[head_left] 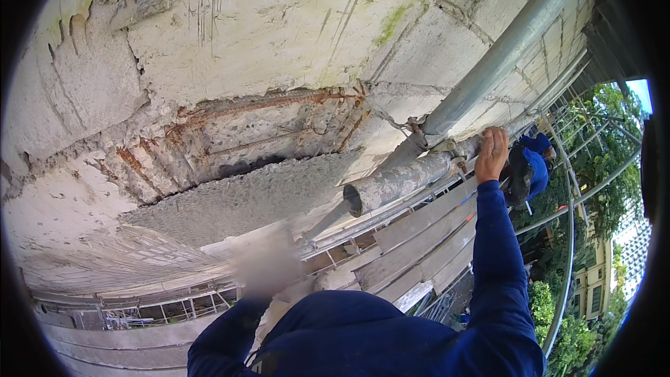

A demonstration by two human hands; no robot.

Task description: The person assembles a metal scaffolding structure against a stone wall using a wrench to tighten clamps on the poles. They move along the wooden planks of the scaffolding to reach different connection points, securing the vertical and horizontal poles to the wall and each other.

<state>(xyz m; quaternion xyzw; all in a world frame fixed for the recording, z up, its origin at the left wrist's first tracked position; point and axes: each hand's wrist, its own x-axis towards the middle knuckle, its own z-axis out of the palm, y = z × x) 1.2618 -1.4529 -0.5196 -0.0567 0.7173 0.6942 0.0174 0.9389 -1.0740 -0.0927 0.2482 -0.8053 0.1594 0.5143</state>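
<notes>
My right hand [492, 156] reaches up in a dark blue sleeve and lies against a worn, grey-spattered scaffold pipe [408, 176], fingers bent over its upper side. The pipe's open end points toward the left. A coupler [457, 159] sits on it just left of this hand. My left hand [269, 260] is smeared by motion, so neither its fingers nor anything in them can be made out. It is below a broken-out patch of concrete [258, 129], where rusty reinforcing bars [237, 108] are exposed.
A thick galvanized pole [506, 45] slants across the upper right, near the stained concrete surface [279, 21]. Scaffold planks [419, 237] run below. Another person in blue [532, 167] bends over farther along the scaffold. Trees [607, 146] and buildings [593, 286] show beyond the curved tubes.
</notes>
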